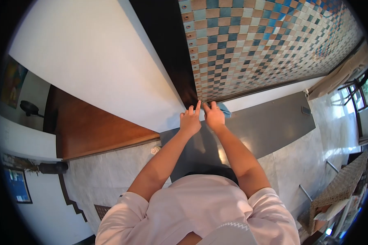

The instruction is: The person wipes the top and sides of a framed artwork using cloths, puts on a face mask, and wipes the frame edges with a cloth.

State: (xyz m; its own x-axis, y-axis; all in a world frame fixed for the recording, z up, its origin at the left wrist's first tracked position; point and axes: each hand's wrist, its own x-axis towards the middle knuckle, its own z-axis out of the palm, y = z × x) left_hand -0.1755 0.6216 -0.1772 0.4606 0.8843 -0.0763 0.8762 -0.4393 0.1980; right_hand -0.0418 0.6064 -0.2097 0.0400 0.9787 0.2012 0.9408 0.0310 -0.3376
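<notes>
Both hands reach to the bottom corner of a large woven checkered panel (241,49) in a black frame (163,36). My left hand (190,121) has its index finger stretched against the frame's lower corner, the other fingers loosely bent and apart, with nothing seen in it. Just to its right, my right hand (214,116) is at the panel's bottom edge with its fingers bent. A light blue cloth (223,109) sticks out from behind the right hand, which appears to grip it; the fingertips are partly hidden.
Below the panel runs a grey ledge (270,118) with a small dark plate (306,110) near its right end. A white wall (98,53) and a brown wooden surface (94,126) are left. A wicker chair (339,179) stands on the pale tiled floor (290,175).
</notes>
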